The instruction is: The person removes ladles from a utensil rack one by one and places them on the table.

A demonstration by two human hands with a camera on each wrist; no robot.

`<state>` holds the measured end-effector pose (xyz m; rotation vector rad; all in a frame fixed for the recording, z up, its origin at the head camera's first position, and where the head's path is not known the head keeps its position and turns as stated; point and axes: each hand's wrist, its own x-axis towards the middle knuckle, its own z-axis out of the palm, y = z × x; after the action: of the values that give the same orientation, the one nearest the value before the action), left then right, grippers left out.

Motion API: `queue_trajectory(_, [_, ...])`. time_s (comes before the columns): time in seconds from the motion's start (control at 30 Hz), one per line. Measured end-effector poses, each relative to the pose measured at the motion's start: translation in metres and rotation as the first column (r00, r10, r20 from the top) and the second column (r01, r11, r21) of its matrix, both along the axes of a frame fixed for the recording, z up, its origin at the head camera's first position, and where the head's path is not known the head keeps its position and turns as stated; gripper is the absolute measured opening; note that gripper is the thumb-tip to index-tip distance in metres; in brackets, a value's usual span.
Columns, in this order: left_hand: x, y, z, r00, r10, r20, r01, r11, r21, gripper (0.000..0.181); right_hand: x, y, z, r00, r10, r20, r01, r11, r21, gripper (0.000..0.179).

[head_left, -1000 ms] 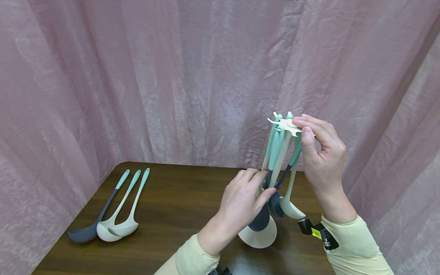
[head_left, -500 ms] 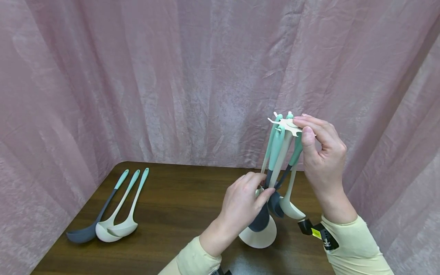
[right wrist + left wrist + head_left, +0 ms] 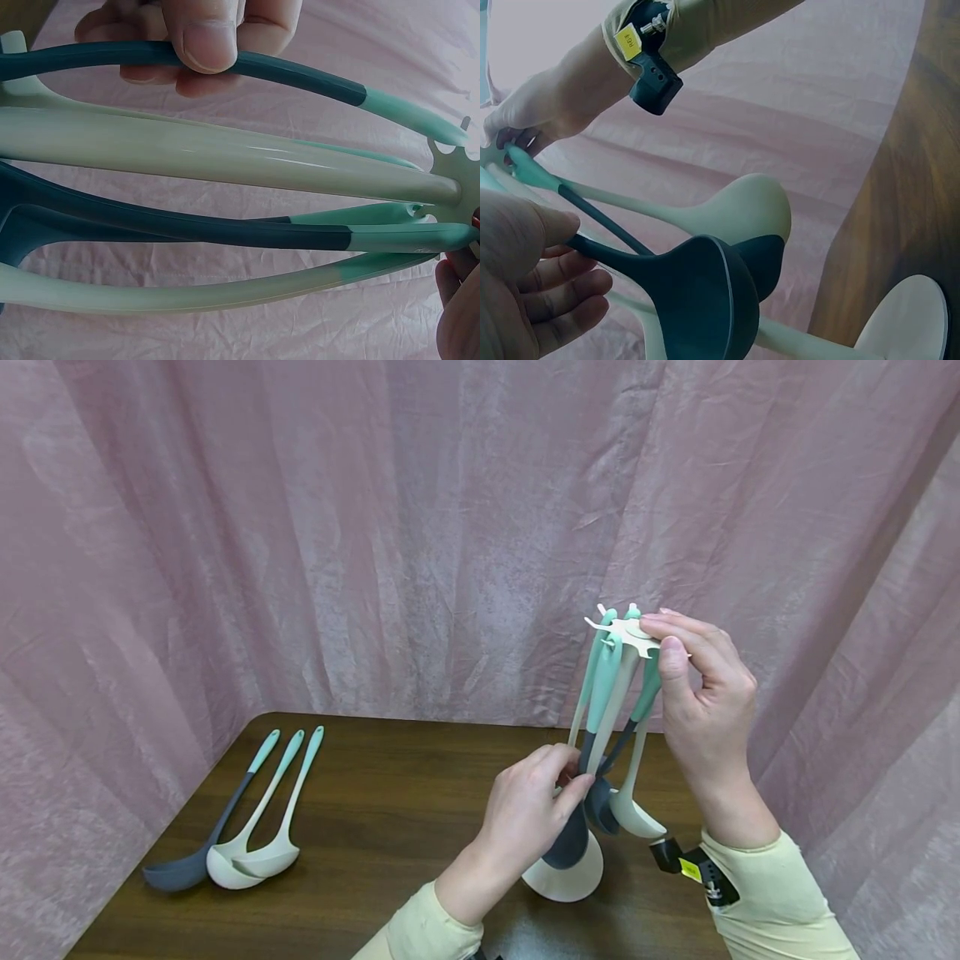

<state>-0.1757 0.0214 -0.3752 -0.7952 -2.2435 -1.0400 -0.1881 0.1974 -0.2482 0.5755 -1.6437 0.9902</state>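
Note:
My left hand pinches the dark shaft of a mint-handled ladle between thumb and fingers. This ladle hangs by its handle end from the white utensil stand, bowl down; its shaft crosses the upper part of the right wrist view. With thumb and fingers, my right hand grips the stand's hooked top from the right. Around the post hang several other utensils, among them a pale ladle and a dark one. My left hand partly hides the utensils behind it.
Three mint-handled ladles lie at the left of the brown wooden table: a dark one and two pale ones, their bowls overlapping. The stand's round white base rests on the table. A pink curtain hangs behind.
My left hand has shifted slightly down, and its fingers have drawn closer together on the dark shaft. My right hand and the stand stay where they were.

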Motion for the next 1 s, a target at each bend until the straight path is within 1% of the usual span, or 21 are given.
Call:
queue_trajectory(0.2, [0.0005, -0.0029, -0.003, 1.0, -0.012, 0.004, 0.012, 1.0, 0.025, 0.016, -0.0006, 0.0003, -0.0004, 1.0, 0.001, 0.0, -0.001, 1.0, -0.004, 0.027])
queue_trajectory(0.37, [0.0013, -0.006, -0.0036, 1.0, -0.014, -0.008, 0.014, 0.999, 0.037, 0.015, -0.0004, 0.0005, -0.0007, 1.0, -0.001, 0.003, 0.001, 1.0, -0.006, 0.027])
queue_trajectory(0.6, [0.0011, -0.0082, -0.0023, 1.0, 0.004, -0.018, -0.003, 1.0, 0.031, 0.014, 0.0004, 0.0, -0.0004, 1.0, 0.0, 0.007, 0.0, 1.0, -0.009, 0.028])
queue_trajectory(1.0, [0.0018, -0.0098, 0.0003, 1.0, 0.002, -0.028, -0.001, 0.999, 0.034, 0.013, 0.0003, -0.0001, 0.0001, 1.0, 0.001, 0.007, -0.001, 1.0, -0.004, 0.028])
